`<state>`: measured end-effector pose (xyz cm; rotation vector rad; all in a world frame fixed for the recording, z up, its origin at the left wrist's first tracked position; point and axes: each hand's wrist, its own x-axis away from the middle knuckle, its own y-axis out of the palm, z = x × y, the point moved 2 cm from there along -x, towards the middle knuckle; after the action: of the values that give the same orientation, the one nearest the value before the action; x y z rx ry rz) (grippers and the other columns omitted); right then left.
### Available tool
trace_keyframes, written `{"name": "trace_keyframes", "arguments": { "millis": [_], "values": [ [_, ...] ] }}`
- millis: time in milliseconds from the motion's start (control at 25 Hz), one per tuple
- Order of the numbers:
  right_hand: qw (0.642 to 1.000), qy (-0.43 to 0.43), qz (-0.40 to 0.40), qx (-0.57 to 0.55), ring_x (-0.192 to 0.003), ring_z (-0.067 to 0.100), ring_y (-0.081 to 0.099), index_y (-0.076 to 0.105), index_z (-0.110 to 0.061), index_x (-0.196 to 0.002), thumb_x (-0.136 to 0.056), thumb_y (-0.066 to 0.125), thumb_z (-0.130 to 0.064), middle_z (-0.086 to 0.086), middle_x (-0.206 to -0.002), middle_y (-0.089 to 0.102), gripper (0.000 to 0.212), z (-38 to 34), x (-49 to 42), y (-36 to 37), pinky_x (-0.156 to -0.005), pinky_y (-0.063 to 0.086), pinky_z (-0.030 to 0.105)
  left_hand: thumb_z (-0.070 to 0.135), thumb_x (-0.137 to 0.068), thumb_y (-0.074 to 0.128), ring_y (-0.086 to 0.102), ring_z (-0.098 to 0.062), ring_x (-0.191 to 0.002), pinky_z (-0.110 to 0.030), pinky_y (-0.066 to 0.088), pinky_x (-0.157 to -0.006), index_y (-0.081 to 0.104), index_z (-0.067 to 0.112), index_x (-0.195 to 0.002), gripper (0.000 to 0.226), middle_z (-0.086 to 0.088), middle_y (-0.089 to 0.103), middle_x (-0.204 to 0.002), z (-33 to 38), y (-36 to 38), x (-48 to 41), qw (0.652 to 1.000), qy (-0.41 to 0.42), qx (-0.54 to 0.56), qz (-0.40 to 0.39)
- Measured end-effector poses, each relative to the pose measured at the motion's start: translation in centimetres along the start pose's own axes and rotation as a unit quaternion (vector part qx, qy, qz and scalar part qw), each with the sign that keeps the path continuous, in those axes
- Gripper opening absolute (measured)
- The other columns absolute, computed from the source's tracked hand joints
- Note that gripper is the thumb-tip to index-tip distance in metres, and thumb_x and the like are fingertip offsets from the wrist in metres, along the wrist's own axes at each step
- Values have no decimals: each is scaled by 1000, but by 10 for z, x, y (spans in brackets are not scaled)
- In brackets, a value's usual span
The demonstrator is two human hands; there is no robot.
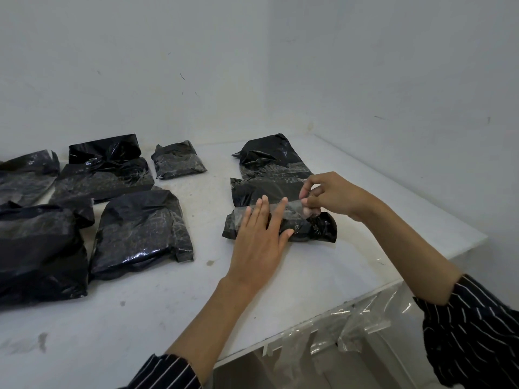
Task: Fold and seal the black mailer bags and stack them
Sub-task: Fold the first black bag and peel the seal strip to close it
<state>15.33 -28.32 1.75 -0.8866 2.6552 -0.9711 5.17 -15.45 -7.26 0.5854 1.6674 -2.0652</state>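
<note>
As the right hand [327, 195] holds a pinch grip on one end of the clear tape strip [291, 205], we note the left hand [261, 237] flat, fingers straight, pressing that strip onto the folded black mailer bag [323, 228] on the tabletop [182, 304]. We judge sealing underway; next the tape end needs smoothing down, then stacking.

Nothing is showing clearly enough to be read.

Pale grey speckled patches are showing on the black mailer bags [140, 228] lying at the left and on the taped bag [266, 189] at the right. They may be fine print, or only scuffs and glare, since the wide view is blurring them too much to tell. The clear tape strip [293, 205] across that bag and the white table [196, 290] are likewise showing no legible mark.
</note>
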Motion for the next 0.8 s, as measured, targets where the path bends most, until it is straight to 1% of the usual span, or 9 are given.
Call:
{"name": "trace_keyframes", "arguments": {
  "millis": [80,120,160,240,360,520,600,720,800],
  "values": [
    [1000,15,-12,-1,-48,12,50,59,1,-90,-88,56,6,11,-63,65,6,2,0,-1,-55,45,18,31,-96,38,45,-37,-129,-50,22,-110,41,19,-130,36,-25,49,-135,5,-3,0,997,31,-1,70],
    [1000,20,-14,-5,-48,13,50,59,1,-89,-88,56,7,11,-63,65,7,2,0,-1,-55,45,18,18,-91,49,46,-37,-127,-51,25,-110,47,18,-124,34,-24,51,-131,9,-5,0,993,65,-9,102],
    [1000,23,-14,-10,-48,13,50,59,1,-88,-87,56,8,11,-62,64,8,1,0,-1,-53,44,17,7,-85,57,49,-36,-121,-50,32,-107,54,15,-119,36,-22,55,-124,16,-8,0,986,106,-12,129],
    [999,33,-13,-15,-44,10,50,58,0,-84,-86,56,9,6,-54,63,10,0,0,-1,-44,38,13,2,-78,67,49,-29,-104,-39,37,-90,65,11,-110,33,-17,60,-107,30,-12,2,970,178,-27,166],
    [999,49,-10,-4,-45,9,50,58,-4,-80,-84,60,7,-4,-44,59,12,-1,-2,3,-38,32,11,5,-79,65,43,-24,-87,-33,32,-74,68,10,-104,26,-13,60,-91,42,-6,-1,959,216,-63,174],
    [999,49,5,7,-53,15,50,60,0,-84,-83,61,8,4,-54,57,8,-3,-3,5,-42,39,13,-1,-83,60,47,-25,-78,-31,33,-67,70,4,-80,11,-11,62,-79,48,1,-10,941,245,-93,212],
    [999,47,-6,18,-53,16,52,59,-1,-81,-84,60,9,5,-55,60,10,-5,-3,6,-49,43,16,-4,-81,60,49,-24,-70,-30,34,-66,67,3,-69,16,-10,59,-71,51,0,-11,937,260,-86,216],
    [997,53,-5,49,-54,12,55,60,-4,-78,-83,60,7,7,-63,61,13,-14,-8,3,-44,40,13,-9,-82,51,47,-21,-63,-29,35,-62,60,5,-59,28,-7,56,-67,56,-4,-7,934,285,-65,204],
    [994,61,-14,90,-49,7,57,62,-3,-80,-83,62,6,7,-64,61,10,-25,-14,-2,-41,40,14,-8,-83,46,46,-20,-63,-28,31,-60,58,5,-58,31,-7,57,-67,56,-4,-6,931,298,-55,204]
  ]
}}
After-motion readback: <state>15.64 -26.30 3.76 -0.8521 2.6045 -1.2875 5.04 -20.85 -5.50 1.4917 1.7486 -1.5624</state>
